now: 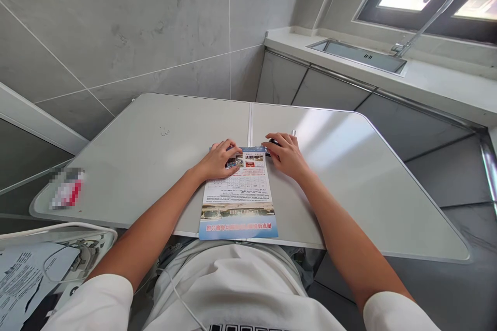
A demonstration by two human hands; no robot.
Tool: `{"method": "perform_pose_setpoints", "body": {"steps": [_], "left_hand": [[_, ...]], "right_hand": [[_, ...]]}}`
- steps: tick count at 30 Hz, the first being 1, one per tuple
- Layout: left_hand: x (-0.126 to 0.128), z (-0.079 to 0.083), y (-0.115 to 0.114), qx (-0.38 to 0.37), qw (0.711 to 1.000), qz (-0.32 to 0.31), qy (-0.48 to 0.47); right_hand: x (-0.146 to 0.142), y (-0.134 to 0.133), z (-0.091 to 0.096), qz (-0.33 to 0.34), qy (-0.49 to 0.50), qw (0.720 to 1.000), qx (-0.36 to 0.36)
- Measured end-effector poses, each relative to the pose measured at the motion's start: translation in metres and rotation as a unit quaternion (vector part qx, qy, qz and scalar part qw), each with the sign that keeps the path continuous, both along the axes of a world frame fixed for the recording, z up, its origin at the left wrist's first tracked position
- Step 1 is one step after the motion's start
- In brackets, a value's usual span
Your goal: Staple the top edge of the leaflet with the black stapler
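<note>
Two hands meet at the far edge of the flyer (238, 201). A small dark thing (274, 141) sits half hidden under the right hand (285, 154), whose grip can't be read. The left hand (219, 158) presses loosely curled fingers on the far left corner, clasping nothing. The flyer is printed and blue-banded, lying flat at the tabletop's (155, 155) near edge. The inside of the sink (361, 55) is unclear.

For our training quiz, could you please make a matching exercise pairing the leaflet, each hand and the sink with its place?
1 leaflet
2 left hand
3 right hand
4 sink

a in the counter, far right
b on the leaflet's far left corner
c flat at the table's near edge
d at the leaflet's far right corner

Pairs: 1-c, 2-b, 3-d, 4-a
</note>
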State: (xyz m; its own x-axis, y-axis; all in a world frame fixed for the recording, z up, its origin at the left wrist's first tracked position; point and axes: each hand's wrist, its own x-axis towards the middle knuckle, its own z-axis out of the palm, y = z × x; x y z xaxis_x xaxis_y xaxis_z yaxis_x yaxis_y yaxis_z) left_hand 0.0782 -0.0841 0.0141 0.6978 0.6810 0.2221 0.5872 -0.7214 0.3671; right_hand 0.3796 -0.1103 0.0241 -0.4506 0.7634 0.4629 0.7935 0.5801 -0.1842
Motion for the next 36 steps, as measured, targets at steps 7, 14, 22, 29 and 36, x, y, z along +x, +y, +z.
{"method": "perform_pose_setpoints", "body": {"steps": [7, 14, 22, 29, 36], "left_hand": [[0.001, -0.001, 0.0, -0.005, 1.0, -0.006, -0.005], [0.0, -0.003, 0.003, -0.011, 1.0, -0.01, -0.007], [0.0, -0.002, 0.002, -0.01, 1.0, -0.007, 0.002], [0.002, 0.001, 0.0, -0.012, 1.0, -0.007, 0.005], [-0.001, -0.001, 0.002, -0.014, 1.0, -0.002, 0.011]], "right_hand": [[-0.005, -0.001, -0.002, 0.008, -0.003, 1.0, -0.011], [-0.01, 0.001, -0.001, 0.003, -0.019, 1.0, -0.01], [-0.014, 0.002, 0.001, -0.004, -0.038, 0.999, 0.002], [-0.033, -0.004, 0.002, 0.017, -0.096, 0.995, 0.012], [-0.025, -0.001, 0.005, -0.035, -0.036, 0.998, 0.041]]}}
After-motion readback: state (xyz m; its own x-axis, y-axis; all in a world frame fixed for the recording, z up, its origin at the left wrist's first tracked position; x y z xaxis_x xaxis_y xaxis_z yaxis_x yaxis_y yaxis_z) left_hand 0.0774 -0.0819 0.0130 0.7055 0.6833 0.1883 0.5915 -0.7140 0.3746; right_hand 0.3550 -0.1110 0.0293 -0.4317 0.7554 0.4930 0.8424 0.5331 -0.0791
